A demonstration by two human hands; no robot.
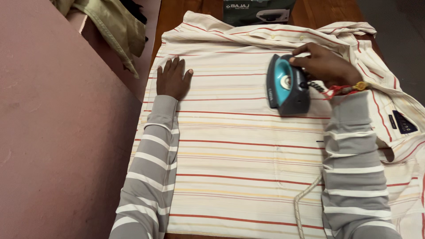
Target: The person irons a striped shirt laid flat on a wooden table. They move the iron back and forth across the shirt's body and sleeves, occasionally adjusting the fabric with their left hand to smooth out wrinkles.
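Note:
A cream shirt point(239, 146) with red and yellow stripes lies spread flat over a wooden table point(177, 13). My right hand point(325, 64) grips the handle of a dark grey and teal clothes iron point(287, 85), which rests on the upper right part of the shirt, tipped so its top faces left. My left hand point(172, 79) lies flat, fingers spread, on the shirt's upper left edge. A woven white cord point(305, 199) runs from the lower edge up under my right sleeve.
A dark box point(259, 11) with a picture of an iron stands at the table's far edge. Pale olive clothing point(110, 26) hangs over a pinkish surface point(57, 132) on the left. The shirt's collar with a dark label point(403, 121) lies at the right.

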